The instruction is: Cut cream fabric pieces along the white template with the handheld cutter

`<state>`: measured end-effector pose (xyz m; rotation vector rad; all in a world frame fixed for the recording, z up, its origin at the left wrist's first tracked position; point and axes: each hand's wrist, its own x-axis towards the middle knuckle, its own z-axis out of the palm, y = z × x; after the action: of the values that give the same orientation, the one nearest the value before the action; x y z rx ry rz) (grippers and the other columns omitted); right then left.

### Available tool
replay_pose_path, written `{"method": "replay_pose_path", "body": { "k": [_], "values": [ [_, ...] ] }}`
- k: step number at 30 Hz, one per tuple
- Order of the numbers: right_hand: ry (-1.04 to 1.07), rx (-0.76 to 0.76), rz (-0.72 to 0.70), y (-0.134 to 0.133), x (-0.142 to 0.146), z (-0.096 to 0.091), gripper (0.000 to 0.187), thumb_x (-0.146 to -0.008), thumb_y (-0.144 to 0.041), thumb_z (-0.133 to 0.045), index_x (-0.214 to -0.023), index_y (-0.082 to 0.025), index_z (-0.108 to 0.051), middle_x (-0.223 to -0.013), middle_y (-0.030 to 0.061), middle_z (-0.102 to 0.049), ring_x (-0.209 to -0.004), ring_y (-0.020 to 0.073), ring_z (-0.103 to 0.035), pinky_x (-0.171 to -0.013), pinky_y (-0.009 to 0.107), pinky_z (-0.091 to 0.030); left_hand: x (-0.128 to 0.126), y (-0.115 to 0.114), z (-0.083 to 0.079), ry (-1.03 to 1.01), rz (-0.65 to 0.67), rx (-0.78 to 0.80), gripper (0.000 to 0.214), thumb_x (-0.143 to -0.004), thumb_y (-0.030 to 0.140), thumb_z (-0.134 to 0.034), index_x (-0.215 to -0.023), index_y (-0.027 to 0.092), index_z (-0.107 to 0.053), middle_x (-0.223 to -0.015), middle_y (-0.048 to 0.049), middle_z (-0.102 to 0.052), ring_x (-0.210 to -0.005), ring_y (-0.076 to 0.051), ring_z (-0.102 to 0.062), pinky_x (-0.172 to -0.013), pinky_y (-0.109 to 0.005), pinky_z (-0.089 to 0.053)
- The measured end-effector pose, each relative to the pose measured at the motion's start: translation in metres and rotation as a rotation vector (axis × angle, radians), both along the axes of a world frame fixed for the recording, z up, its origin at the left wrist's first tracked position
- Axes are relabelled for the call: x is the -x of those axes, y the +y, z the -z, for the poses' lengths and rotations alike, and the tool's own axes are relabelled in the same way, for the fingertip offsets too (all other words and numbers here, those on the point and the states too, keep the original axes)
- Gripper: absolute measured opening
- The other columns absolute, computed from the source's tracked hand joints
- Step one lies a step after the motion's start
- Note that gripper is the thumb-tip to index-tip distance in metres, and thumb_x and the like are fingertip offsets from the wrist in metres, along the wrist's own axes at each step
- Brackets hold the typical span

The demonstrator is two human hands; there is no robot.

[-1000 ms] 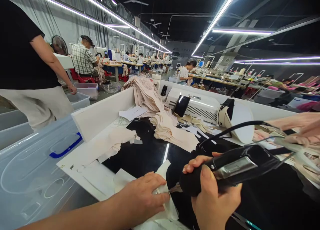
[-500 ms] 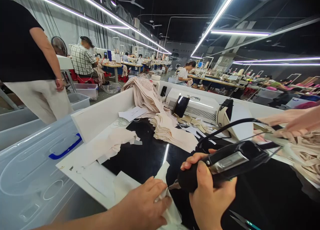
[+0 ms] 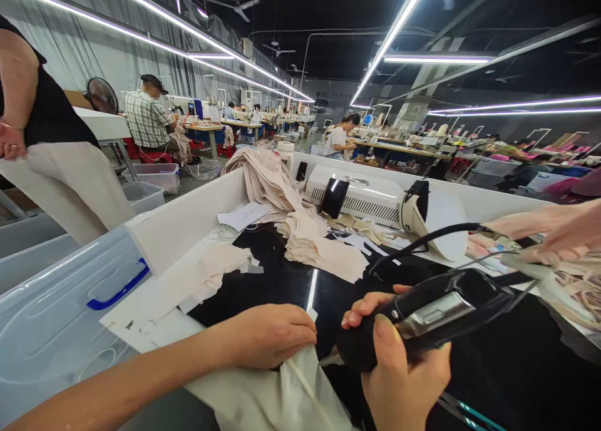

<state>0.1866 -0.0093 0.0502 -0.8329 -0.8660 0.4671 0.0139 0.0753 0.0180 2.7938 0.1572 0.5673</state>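
Note:
My right hand (image 3: 399, 371) is wrapped round a black corded hand tool (image 3: 432, 318) with a silver plate on its side. The tool's metal tip (image 3: 332, 358) points left, close to the cream fabric (image 3: 277, 396). With fingers bent and pressed together, my left hand (image 3: 270, 336) grips the upper part of this fabric, which hangs over the near edge of the black work surface (image 3: 498, 356). A narrow strip or seam runs down the cloth. Below my right hand lies a thin pointed metal tool with a teal handle (image 3: 474, 415), partly cut off by the frame.
Another person's hands (image 3: 558, 231) are at the right, near beige fabric pieces. Layered cream pieces (image 3: 323, 246), a phone (image 3: 335, 197) and a white vented unit (image 3: 370, 196) lie farther back. At left are a translucent bin (image 3: 51, 331) and a standing person (image 3: 61, 149).
My left hand has moved up and away from the tool tip, drawing the fabric with it. More cloth shows below it. The tool stays nearly in place.

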Motion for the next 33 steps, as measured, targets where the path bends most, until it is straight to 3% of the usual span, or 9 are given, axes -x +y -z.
{"method": "replay_pose_path", "body": {
  "k": [10,19,33],
  "values": [
    [-0.015,0.002,0.01,-0.002,0.001,0.004,0.035,-0.088,-0.024,-0.077,-0.117,-0.026,-0.057,-0.08,-0.002,-0.068,-0.061,0.0163,-0.067,-0.059,0.036,-0.06,0.015,0.005,0.001,0.05,0.026,0.025,0.025,-0.112,0.023,-0.046,-0.123,0.016,-0.067,-0.122,-0.01,-0.071,-0.118,-0.021,-0.064,-0.104,-0.03,-0.052],
    [-0.013,0.021,0.032,-0.003,0.002,0.004,0.035,-0.088,-0.024,-0.077,-0.117,-0.027,-0.057,-0.08,-0.0028,-0.069,-0.061,0.0152,-0.067,-0.062,0.034,-0.06,0.018,-0.001,-0.001,0.119,0.03,-0.228,0.033,-0.101,0.047,-0.067,-0.126,0.025,-0.066,-0.119,-0.0081,-0.063,-0.099,-0.022,-0.064,-0.095,-0.033,-0.052],
    [0.041,-0.013,0.075,0.007,0.008,-0.007,0.034,-0.085,-0.025,-0.078,-0.113,-0.026,-0.058,-0.076,-0.0048,-0.069,-0.059,0.0141,-0.066,-0.06,0.033,-0.059,0.018,-0.005,0.004,0.153,0.014,-0.239,0.039,-0.1,0.05,-0.066,-0.131,0.027,-0.064,-0.119,-0.0103,-0.059,-0.102,-0.024,-0.061,-0.104,-0.04,-0.049]
  ]
}}
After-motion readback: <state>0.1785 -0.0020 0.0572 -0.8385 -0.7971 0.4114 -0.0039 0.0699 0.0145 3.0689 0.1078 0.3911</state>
